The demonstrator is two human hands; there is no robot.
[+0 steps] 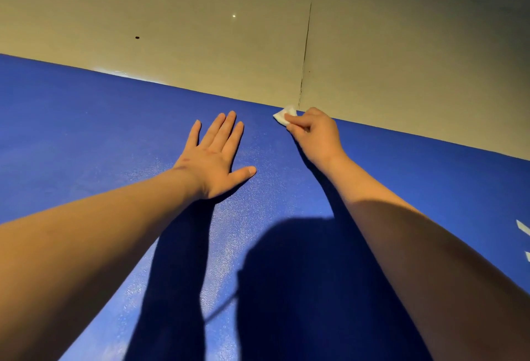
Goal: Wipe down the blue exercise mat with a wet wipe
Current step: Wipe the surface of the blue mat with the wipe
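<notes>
The blue exercise mat (100, 131) fills the lower part of the head view, its far edge running diagonally from upper left down to the right. My left hand (213, 157) lies flat on the mat with fingers spread and straight. To its right, my right hand (314, 134) pinches a small folded white wet wipe (284, 116) and holds it against the mat right at the far edge. Shadows of my arms and head fall across the near part of the mat.
Beyond the mat's far edge lies a beige tiled floor (200, 16) with a dark joint line (307, 45) and a small dark speck (137, 37). White markings (524, 228) show on the mat at the right border.
</notes>
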